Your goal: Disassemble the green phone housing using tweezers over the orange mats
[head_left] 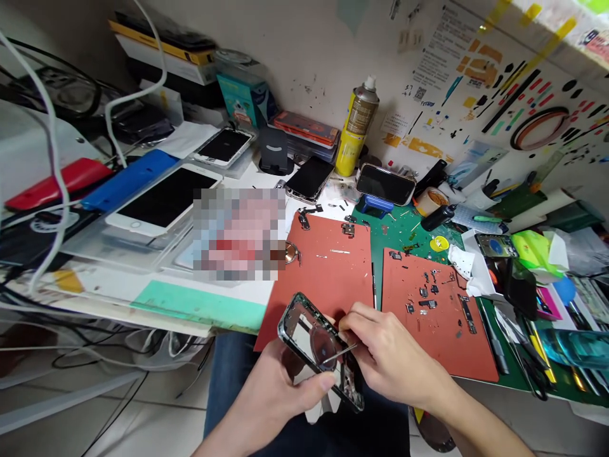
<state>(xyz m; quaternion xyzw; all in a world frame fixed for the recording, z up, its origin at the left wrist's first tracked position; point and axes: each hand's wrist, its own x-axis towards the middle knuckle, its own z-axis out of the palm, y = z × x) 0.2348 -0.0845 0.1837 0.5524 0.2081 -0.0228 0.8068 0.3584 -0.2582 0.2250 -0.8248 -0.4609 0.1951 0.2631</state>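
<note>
A phone housing [304, 330] with a dark metal edge is tilted over my lap, its open inside facing up. My left hand [290, 387] grips it from below and the left, the thumb over its lower edge. A round coil-like ring [325, 346] shows in the middle of the housing. My right hand [380, 346] is closed at the housing's right side, fingers pinched. From it a thin metal tool [340, 353] reaches across the ring; its tip kind is too small to tell. Under the housing hangs a whitish piece [323, 409], partly hidden by my left hand.
Small phone parts lie on two reddish mats [328, 254] [438, 343] over a green mat [397, 228]. Several phones, a yellow spray can [356, 127] and a propped phone [385, 184] stand behind. Scissors [535, 371] lie at right; white cables [52, 158] hang at left.
</note>
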